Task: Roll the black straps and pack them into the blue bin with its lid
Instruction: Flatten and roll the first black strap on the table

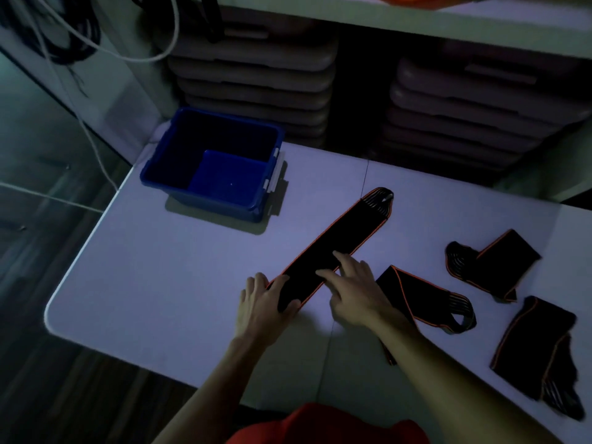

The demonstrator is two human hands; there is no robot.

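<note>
Black strap (333,248): flat on white table (160,267) (orange-edged), near end curled under left hand (261,304). Right hand (355,290): open, fingertips pressing strap's middle. Blue bin (179,174): well apart.

The blue bin (214,165) is the landmark. Its inner walls sit in deep shadow, so nothing there can be made out beyond the lit floor patch. Right of the bin, the right hand (355,290) and forearm cover part of a folded strap (426,302). Farthest right of the bin, another strap (538,350) has a blurred lower end. Behind the bin, the stacked trays (253,75) are dim and soft.
</note>
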